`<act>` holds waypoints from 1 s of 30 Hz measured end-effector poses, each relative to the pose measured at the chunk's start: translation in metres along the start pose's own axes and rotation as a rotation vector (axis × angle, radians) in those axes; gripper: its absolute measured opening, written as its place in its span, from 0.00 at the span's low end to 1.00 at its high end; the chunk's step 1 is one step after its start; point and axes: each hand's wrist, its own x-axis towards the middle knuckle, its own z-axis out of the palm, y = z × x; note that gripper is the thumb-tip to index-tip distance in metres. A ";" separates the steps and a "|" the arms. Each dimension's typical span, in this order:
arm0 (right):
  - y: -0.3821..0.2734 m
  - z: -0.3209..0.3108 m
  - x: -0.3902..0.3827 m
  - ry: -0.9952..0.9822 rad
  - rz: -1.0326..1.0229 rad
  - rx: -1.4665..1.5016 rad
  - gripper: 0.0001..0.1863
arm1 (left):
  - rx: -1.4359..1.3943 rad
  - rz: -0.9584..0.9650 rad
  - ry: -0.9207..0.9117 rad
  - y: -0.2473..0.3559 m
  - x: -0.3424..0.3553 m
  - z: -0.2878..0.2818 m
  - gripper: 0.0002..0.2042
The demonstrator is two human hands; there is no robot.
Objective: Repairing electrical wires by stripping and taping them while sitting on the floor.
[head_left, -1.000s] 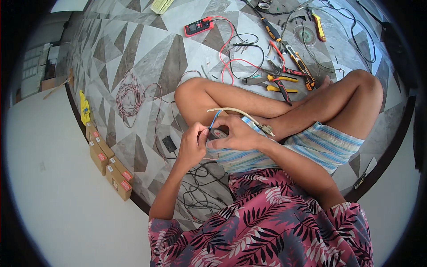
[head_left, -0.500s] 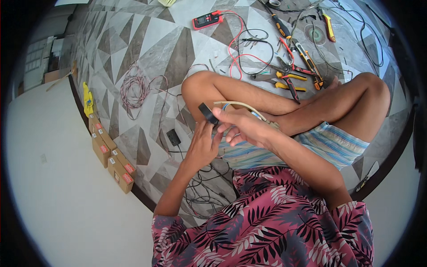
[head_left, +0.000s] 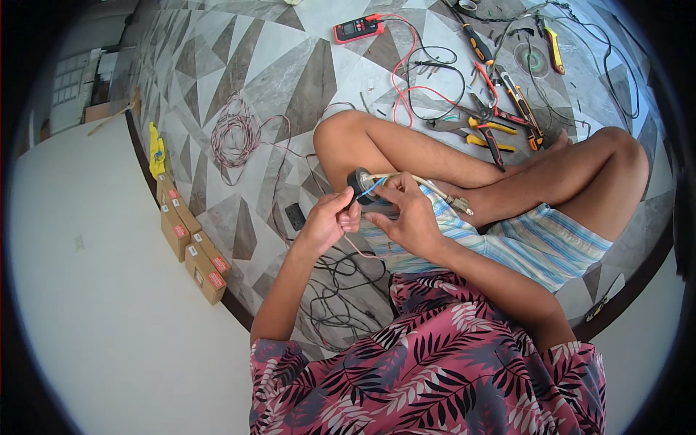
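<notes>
My left hand (head_left: 330,221) pinches a black ring (head_left: 355,185), which looks like a roll of electrical tape, above my crossed legs. Over its greyish middle runs a short blue wire (head_left: 373,188). Beside it, my right hand (head_left: 413,217) has its fingers curled over a beige cord (head_left: 428,185) and the blue wire, with the thumb held apart. That cord ends at a beige plug (head_left: 461,206) lying by my shin. A thin pinkish wire (head_left: 357,248) hangs below my hands. Exactly where the wire ends sit is hidden by my fingers.
Pliers (head_left: 482,130), a utility knife (head_left: 523,109), a screwdriver (head_left: 478,45) and a red multimeter (head_left: 358,29) lie beyond my legs. At left are coiled wire (head_left: 235,138) and a black box-shaped piece (head_left: 294,216). Cardboard boxes (head_left: 206,272) line the wall; black cable (head_left: 337,290) lies beside me.
The black ring has turned, so its face and middle now show. My right thumb has come off its edge, and my right hand has moved lower right. The whole view has shifted slightly.
</notes>
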 end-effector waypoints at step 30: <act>0.059 0.017 -0.007 -0.308 -0.011 0.113 0.33 | 1.056 0.416 0.215 -0.007 0.011 0.024 0.07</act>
